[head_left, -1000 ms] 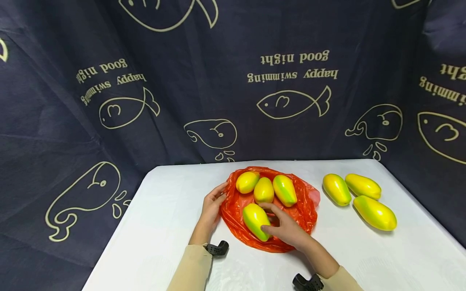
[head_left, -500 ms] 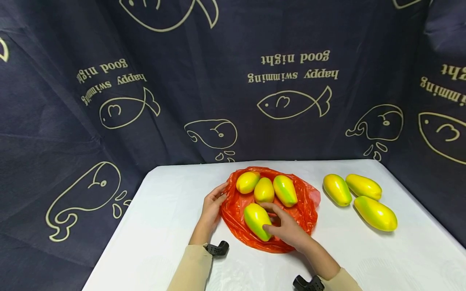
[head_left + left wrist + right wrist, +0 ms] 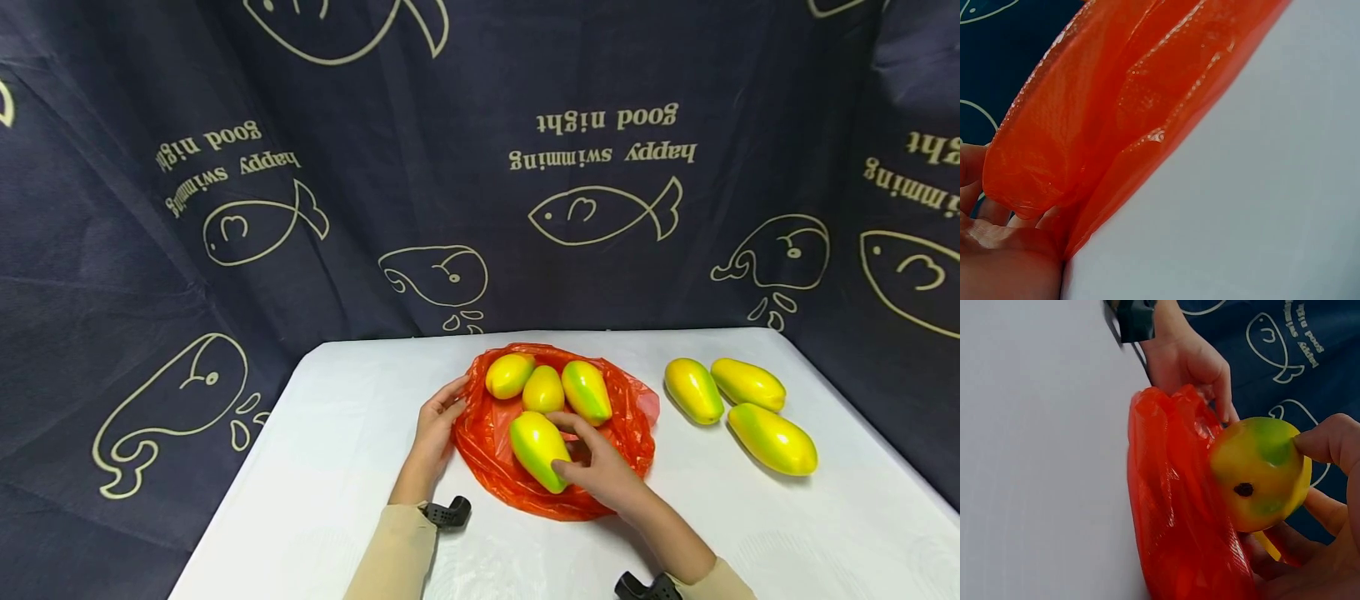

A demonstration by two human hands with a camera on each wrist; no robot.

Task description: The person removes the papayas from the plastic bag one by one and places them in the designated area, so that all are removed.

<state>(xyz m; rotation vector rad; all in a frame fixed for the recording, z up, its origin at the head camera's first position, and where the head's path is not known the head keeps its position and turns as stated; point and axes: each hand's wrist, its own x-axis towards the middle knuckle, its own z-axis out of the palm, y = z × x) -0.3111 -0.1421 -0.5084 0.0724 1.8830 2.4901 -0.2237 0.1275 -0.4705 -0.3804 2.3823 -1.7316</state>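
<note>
My right hand [image 3: 600, 471] grips a yellow-green papaya [image 3: 537, 450], thumb on one side and fingers on the other. In the head view it is over the near part of an open red plastic bag [image 3: 491, 479]. The right wrist view shows the papaya's round end [image 3: 1260, 469] with a dark spot, beside the bag wall. My left hand [image 3: 433, 429] holds the bag's left rim; in the left wrist view the red film partly covers its fingers. Inside the bag lie a left papaya [image 3: 510, 375], a middle papaya [image 3: 543, 390] and a right papaya [image 3: 587, 392].
Right of the bag, a papaya [image 3: 693, 392], another papaya [image 3: 748, 384] and a nearer papaya [image 3: 772, 439] lie on the white table [image 3: 352, 400]. A dark blue curtain [image 3: 465, 175] with fish drawings hangs behind.
My right hand has raised the papaya slightly and shifted it right and away from me within the bag's opening. The left hand stays at the rim.
</note>
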